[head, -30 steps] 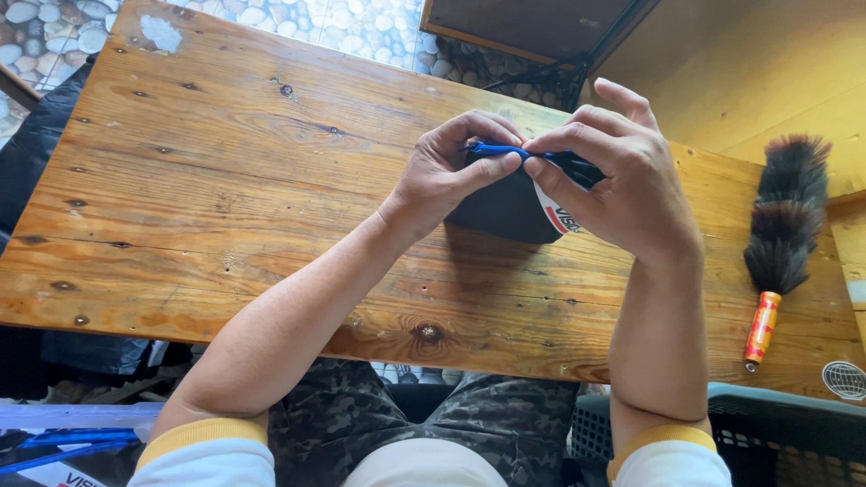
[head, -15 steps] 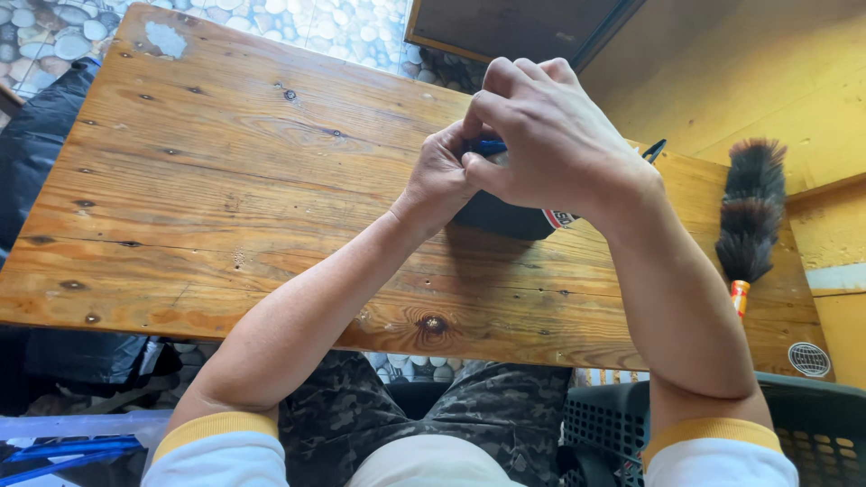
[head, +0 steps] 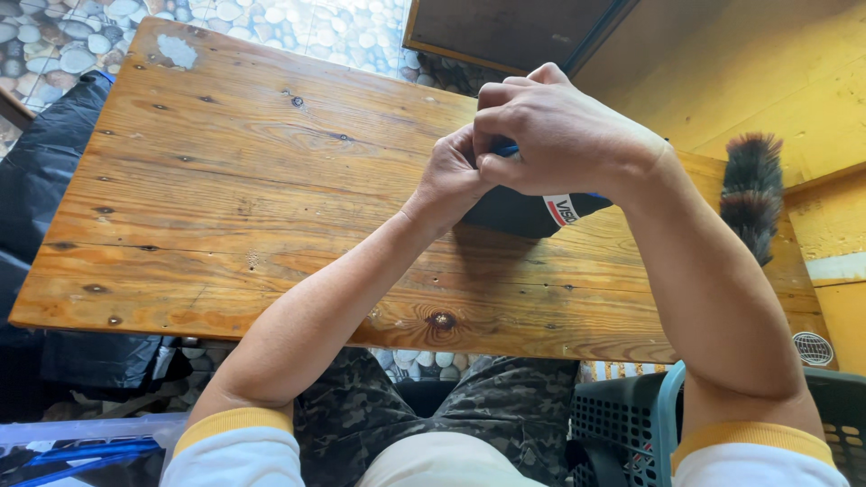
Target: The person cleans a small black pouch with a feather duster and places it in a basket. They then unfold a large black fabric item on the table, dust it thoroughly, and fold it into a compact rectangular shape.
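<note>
While the wooden table (head: pixel 225 207) fills most of the view, with its knotted, worn planks running across above a pebble-patterned floor (head: pixel 298 22), the work sits near its far right part, where both hands meet over a dark cap (head: pixel 519 216). Beside the table on the right a black plastic basket (head: pixel 613 424) stands low by the person's knees, and a dark feather duster (head: pixel 750 194) lies at the table's right end, well apart from the hands. That cap rests on the boards, mostly hidden under the hands, with only its dark fabric and a small red-and-white patch showing; it looks light and soft, likely to fold and sag wherever it is pinched, so a hold on the stiffer brim or a seam would probably steady it better than loose cloth. Over it, the right hand (head: pixel 564 135) is curled nearly closed, knuckles up, its fingers (head: pixel 505 108) pressed round a small blue object (head: pixel 507 150) whose shape cannot be made out. Smaller in view, the left hand (head: pixel 456 176) is likewise curled tight, fingertips meeting the right hand's at that blue piece and touching the cap beneath.
</note>
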